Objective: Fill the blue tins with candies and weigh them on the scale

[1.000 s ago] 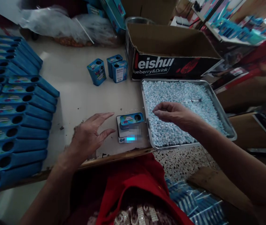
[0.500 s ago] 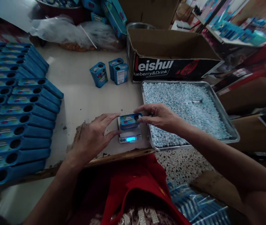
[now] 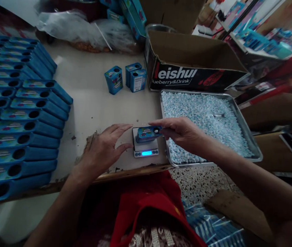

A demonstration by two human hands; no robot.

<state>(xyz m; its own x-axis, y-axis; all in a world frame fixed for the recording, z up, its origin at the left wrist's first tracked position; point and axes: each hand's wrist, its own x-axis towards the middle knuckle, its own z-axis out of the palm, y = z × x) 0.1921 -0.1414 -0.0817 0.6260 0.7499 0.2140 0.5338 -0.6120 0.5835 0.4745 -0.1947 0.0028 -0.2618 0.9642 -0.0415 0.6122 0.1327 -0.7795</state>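
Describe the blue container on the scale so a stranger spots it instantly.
Find the metal tray of pale pellets; left of it is a scale with a glowing display. The blue container sits there, the right hand touching it. Unlike the rowed containers farther left, it alone is on the scale.

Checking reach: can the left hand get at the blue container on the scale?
Probably yes: the open left hand is beside the scale, nothing visible between it and the blue container; the right hand is at the opposite end.
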